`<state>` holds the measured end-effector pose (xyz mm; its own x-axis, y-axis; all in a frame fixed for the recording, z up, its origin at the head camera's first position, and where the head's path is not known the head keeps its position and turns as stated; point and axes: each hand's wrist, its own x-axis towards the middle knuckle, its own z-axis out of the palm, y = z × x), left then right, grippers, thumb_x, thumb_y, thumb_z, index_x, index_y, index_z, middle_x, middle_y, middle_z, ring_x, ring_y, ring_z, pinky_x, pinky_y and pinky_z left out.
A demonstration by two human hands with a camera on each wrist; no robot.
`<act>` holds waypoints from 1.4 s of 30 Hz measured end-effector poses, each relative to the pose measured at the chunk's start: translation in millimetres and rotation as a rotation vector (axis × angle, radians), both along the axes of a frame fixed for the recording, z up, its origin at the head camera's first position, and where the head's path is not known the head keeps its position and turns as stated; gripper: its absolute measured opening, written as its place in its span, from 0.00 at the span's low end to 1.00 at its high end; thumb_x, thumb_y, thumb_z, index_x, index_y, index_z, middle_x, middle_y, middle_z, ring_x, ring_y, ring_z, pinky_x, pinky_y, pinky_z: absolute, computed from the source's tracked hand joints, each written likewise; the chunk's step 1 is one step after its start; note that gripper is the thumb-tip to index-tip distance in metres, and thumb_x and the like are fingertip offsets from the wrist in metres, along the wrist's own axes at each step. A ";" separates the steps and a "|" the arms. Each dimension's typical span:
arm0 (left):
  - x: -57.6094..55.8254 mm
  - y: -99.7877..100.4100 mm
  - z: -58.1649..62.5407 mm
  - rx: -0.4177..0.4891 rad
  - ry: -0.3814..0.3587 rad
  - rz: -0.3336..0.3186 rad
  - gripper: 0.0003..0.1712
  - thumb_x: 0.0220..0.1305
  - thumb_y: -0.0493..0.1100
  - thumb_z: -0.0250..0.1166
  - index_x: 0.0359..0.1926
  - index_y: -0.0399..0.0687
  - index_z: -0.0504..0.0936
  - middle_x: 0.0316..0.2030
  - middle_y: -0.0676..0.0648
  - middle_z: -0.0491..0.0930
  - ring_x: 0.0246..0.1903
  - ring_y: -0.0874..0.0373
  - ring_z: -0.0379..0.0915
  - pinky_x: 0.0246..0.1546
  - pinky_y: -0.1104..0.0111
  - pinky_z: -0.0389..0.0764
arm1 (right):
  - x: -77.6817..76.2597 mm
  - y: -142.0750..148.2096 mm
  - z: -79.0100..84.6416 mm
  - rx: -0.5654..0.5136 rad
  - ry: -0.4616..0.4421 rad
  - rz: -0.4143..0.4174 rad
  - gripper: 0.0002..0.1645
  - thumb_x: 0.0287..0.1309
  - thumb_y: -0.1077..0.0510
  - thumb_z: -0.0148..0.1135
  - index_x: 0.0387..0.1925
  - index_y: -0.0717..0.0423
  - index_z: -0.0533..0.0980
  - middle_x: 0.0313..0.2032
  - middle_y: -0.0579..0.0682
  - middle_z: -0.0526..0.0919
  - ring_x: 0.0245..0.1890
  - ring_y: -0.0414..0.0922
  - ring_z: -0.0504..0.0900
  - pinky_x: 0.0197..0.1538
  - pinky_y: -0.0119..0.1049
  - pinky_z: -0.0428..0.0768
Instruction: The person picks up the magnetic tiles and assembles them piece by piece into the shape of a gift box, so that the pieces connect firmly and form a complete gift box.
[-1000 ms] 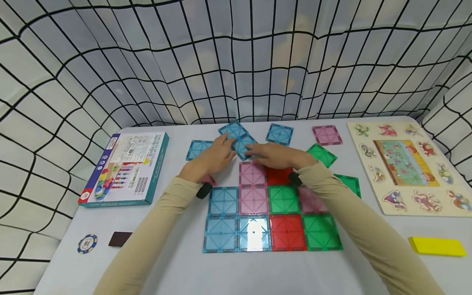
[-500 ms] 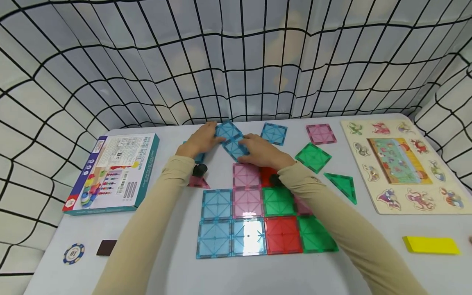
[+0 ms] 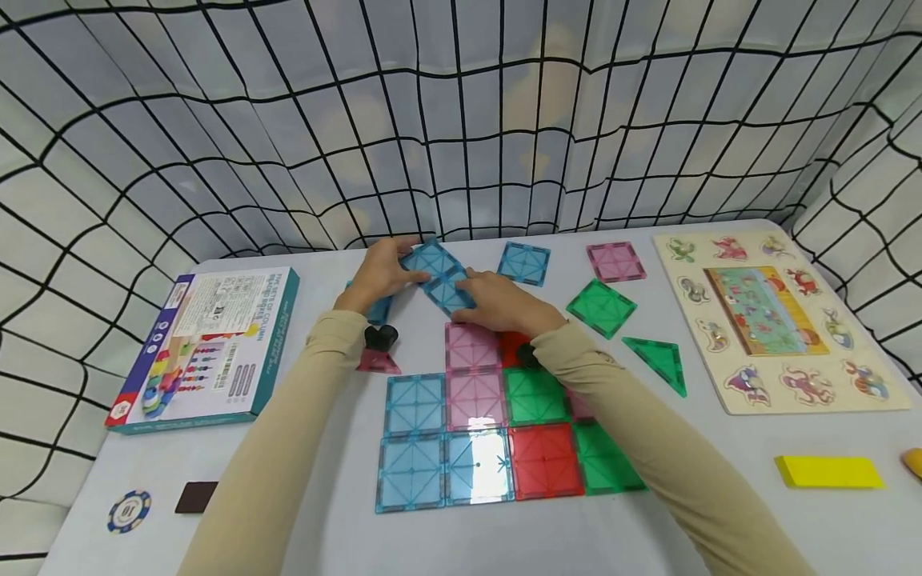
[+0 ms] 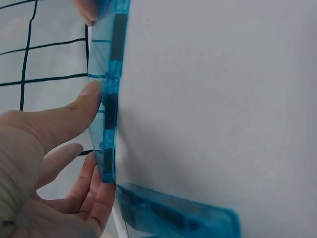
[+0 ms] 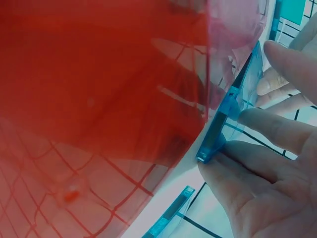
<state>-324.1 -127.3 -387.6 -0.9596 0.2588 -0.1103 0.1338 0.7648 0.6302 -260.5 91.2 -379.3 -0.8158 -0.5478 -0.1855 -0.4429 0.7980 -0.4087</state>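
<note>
Two joined blue magnetic tiles (image 3: 432, 274) lie at a slant near the back of the table, between my hands. My left hand (image 3: 383, 270) holds them at their left side, its thumb on the tile face in the left wrist view and its fingers at the edge. From the right, my right hand (image 3: 504, 302) grips the nearer tile with its fingertips at the edge. A block of joined tiles sits just in front, with pink tiles (image 3: 473, 346), blue tiles (image 3: 415, 406), a red tile (image 3: 547, 462) and a green tile (image 3: 536, 398). My right sleeve covers part of it.
Loose tiles lie about: a blue square (image 3: 523, 263), a pink square (image 3: 615, 262), a green square (image 3: 601, 308) and a green triangle (image 3: 663, 362). A boxed toy (image 3: 209, 344) stands left, a wooden puzzle board (image 3: 763, 384) right. Black netting (image 3: 461, 144) rises behind the table.
My left hand has moved from over the joined blue tiles to their left side. My right hand has come closer round the nearer tile. The head view has shifted slightly, sliding the scene left.
</note>
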 end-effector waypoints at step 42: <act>252.5 1.1 61.7 0.348 -0.128 -0.381 0.16 0.66 0.37 0.73 0.54 0.42 0.83 0.51 0.47 0.86 0.50 0.57 0.83 0.50 0.67 0.86 | 4.0 12.2 3.5 0.021 -0.091 0.130 0.41 0.80 0.51 0.52 0.81 0.64 0.50 0.82 0.66 0.41 0.82 0.60 0.44 0.81 0.54 0.47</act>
<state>-71.6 -126.1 -325.9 -0.7748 0.6288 -0.0661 0.2669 0.4200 0.8674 -256.5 103.4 -375.8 -0.7174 -0.6430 -0.2681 -0.5051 0.7451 -0.4354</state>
